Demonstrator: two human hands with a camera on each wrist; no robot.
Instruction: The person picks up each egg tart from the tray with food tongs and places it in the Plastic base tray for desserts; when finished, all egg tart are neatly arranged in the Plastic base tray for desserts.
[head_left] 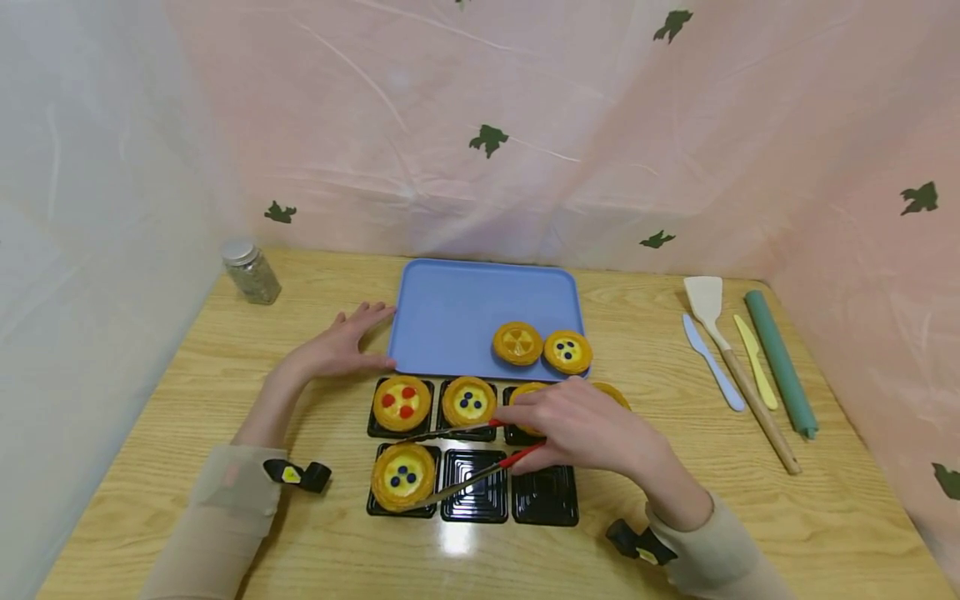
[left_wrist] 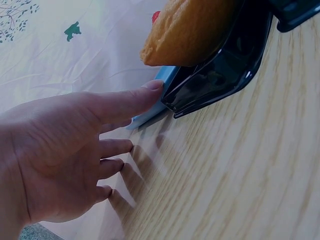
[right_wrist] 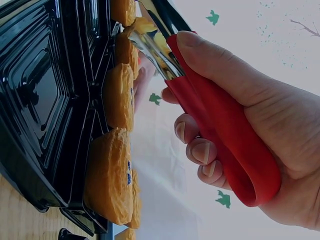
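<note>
My right hand [head_left: 581,425] grips red-handled tongs [right_wrist: 230,135], fingers and thumb wrapped round the handles. Their metal arms reach left, either side of a tart with blue berries [head_left: 405,477] in the front-left black tray; whether they squeeze it I cannot tell. At the left edge of a blue tray [head_left: 465,308], my left hand [head_left: 341,346] spreads its fingers, with the thumb by the near corner. Behind the front tart sit a red-topped tart [head_left: 402,403] and another blue-berry tart [head_left: 468,402]. Two more tarts on the right are partly hidden by the right hand.
Two black trays [head_left: 475,492] in front hold nothing. An orange-topped tart [head_left: 517,343] and a blue-berry tart [head_left: 567,352] lie on the blue tray. Rightward are a spatula [head_left: 742,379], blue knife [head_left: 712,362], yellow knife [head_left: 756,362] and green rolling pin [head_left: 780,362]. A jar [head_left: 253,273] stands back left.
</note>
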